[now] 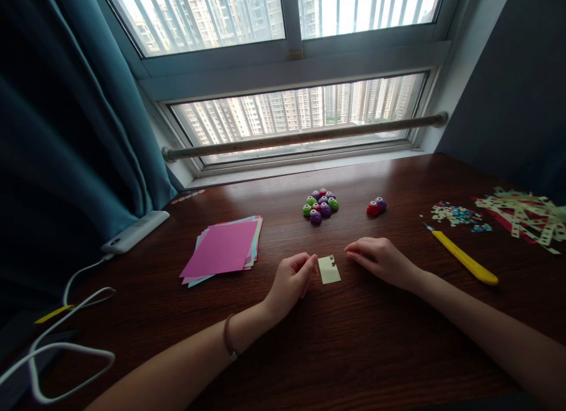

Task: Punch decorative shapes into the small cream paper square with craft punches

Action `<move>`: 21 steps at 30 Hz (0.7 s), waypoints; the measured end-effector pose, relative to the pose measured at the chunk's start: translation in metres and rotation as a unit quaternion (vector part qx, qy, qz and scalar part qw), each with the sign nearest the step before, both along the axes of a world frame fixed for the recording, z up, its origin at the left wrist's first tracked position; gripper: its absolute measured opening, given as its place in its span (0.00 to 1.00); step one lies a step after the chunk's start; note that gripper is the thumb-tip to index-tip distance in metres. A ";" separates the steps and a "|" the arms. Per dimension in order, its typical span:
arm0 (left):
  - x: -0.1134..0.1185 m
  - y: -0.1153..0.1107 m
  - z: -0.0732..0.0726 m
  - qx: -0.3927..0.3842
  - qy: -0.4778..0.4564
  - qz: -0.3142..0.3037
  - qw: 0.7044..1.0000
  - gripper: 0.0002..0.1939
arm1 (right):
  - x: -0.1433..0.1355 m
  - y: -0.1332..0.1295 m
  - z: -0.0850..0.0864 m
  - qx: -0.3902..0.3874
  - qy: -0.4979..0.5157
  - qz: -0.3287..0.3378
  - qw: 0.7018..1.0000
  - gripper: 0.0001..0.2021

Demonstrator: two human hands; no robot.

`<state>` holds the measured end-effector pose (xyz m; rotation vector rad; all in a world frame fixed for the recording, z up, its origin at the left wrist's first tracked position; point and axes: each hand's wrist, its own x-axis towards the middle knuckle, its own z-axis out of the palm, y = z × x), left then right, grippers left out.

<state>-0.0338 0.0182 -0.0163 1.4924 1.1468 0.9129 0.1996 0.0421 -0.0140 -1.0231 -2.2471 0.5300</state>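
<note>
A small pale yellow paper lies on the table between my hands, with cut-out notches near its upper right edge. My left hand is closed beside the paper's left edge, thumb against the curled fingers; whether anything is pinched there is hidden. To the right of the paper, my right hand rests low over the table, thumb and fingertips drawn together; anything between them is too small to make out. Beyond the hands sits a cluster of small purple, green and red craft punches with white tops, and a separate pair of punches, red and purple.
A stack of coloured paper lies at left, pink on top. At right are a yellow craft knife, punched paper bits and punched strips. A white power strip with a cable lies by the curtain.
</note>
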 end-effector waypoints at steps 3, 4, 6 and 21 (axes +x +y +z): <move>0.000 -0.001 0.000 0.002 0.003 0.000 1.000 0.20 | 0.000 0.000 0.000 -0.002 0.000 -0.001 1.000 0.08; 0.000 -0.001 0.000 0.002 0.003 0.000 1.000 0.20 | 0.000 0.000 0.001 -0.002 0.000 -0.001 1.000 0.08; 0.000 -0.001 0.001 0.002 0.005 0.000 1.000 0.20 | 0.000 0.000 0.001 -0.003 0.001 -0.002 1.000 0.08; 0.000 0.000 0.001 0.005 0.007 -0.002 1.000 0.19 | 0.000 -0.001 0.001 0.001 0.000 -0.002 1.000 0.08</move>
